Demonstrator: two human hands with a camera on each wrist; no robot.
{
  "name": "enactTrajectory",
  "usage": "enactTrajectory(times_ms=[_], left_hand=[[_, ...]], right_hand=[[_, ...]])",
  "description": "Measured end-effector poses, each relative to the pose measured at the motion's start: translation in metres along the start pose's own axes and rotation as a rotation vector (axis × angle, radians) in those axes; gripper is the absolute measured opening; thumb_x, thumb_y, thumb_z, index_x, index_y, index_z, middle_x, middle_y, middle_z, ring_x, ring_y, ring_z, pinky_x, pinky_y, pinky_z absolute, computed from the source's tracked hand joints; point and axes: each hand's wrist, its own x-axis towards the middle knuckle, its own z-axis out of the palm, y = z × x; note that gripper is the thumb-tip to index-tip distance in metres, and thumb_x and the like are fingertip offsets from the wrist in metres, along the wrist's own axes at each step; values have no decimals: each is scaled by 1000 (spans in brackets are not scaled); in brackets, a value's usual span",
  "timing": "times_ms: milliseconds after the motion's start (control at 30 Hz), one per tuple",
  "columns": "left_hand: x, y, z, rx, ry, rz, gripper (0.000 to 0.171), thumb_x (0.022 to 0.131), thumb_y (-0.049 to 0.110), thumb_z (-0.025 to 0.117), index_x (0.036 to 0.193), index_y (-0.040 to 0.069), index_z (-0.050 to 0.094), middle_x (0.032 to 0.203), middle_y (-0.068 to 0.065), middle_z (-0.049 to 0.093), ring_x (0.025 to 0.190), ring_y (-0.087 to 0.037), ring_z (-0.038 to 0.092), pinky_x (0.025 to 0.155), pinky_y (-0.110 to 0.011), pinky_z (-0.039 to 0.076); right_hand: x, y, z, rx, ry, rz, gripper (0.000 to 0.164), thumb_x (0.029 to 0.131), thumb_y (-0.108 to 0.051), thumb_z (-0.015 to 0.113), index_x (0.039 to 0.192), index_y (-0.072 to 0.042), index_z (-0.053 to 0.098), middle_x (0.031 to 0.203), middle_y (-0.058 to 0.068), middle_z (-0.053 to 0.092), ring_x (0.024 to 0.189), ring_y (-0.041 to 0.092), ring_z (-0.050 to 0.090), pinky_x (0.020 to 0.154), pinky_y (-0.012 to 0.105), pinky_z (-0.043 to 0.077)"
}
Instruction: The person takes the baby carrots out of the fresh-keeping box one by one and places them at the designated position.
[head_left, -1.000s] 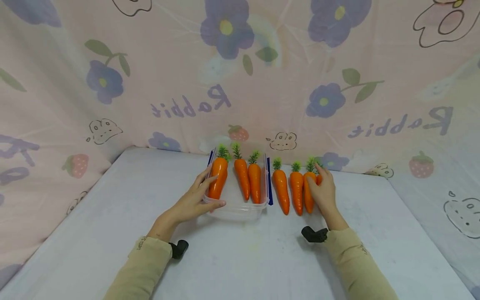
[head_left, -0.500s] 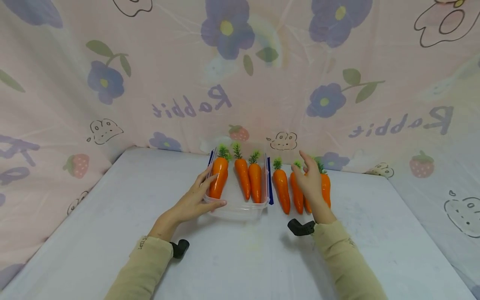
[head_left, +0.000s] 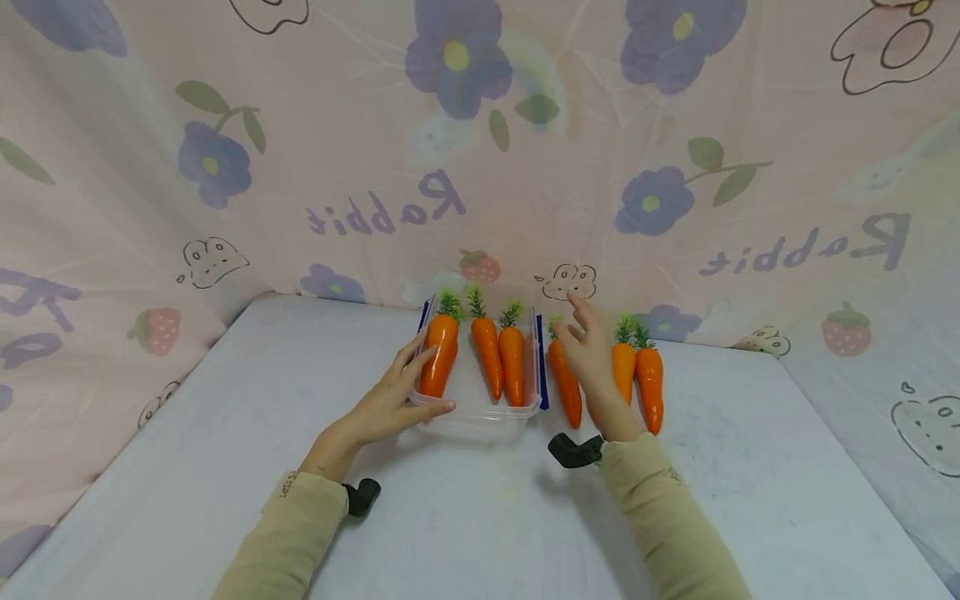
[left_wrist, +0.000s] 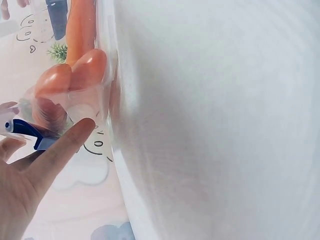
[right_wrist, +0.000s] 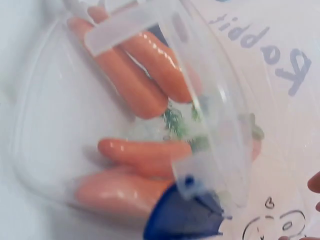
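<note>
On the left, I see the person's left hand [head_left: 382, 404] reaching in from a beige sleeve [head_left: 288, 521]. Its straight fingers rest against the left side of a clear plastic box [head_left: 480, 429], and its thumb lies extended at the front. The box sits near the middle of the white tabletop's [head_left: 480, 517] far edge, with blue clips [head_left: 542, 375] on both sides. Inside, my head view shows a thick orange carrot [head_left: 444, 346] at left and two slimmer carrots [head_left: 512, 362] at right, all green-topped. Just outside the right clip lies a loose carrot [head_left: 567, 392]. Beside it hangs the right hand [head_left: 596, 358], angled toward the far edge, thumb and finger apart, holding nothing I can see. To its right, two more carrots [head_left: 649, 387] lie side by side, well short of the far right corner.

The left cuff carries small letters, seemingly "Lets"; marks on the right cuff [head_left: 660, 479] are too small for me. The patterned cloth [head_left: 517, 217] behind reads "Rabbit" twice, mirrored.
</note>
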Motion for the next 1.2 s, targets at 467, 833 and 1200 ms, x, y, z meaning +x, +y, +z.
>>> enactTrajectory(times_ms=[467, 833, 1200], left_hand=[[-1, 3, 0, 18, -1, 12, 86, 83, 50, 69, 149, 9, 31, 162, 1, -5, 144, -37, 21, 109, -61, 29], [-1, 4, 0, 11, -8, -13, 88, 84, 52, 68, 152, 15, 26, 162, 5, -6, 128, -36, 48, 97, -50, 47], [-1, 4, 0, 1, -20, -50, 89, 83, 53, 68, 153, 20, 23, 161, 12, -8, 109, -25, 61, 88, -36, 53]], right_hand=[[-1, -11, 38, 60, -72, -49, 55, 93, -8, 57, 146, -7, 40, 152, 18, 30, 137, 39, 35, 107, 48, 40], [-5, -17, 66, 76, -128, -80, 57, 90, -7, 60, 144, -7, 42, 152, 16, 33, 135, 39, 38, 106, 49, 41], [-9, -18, 88, 33, -178, -90, 56, 88, -7, 64, 142, -7, 46, 147, 19, 40, 132, 42, 41, 105, 51, 41]])
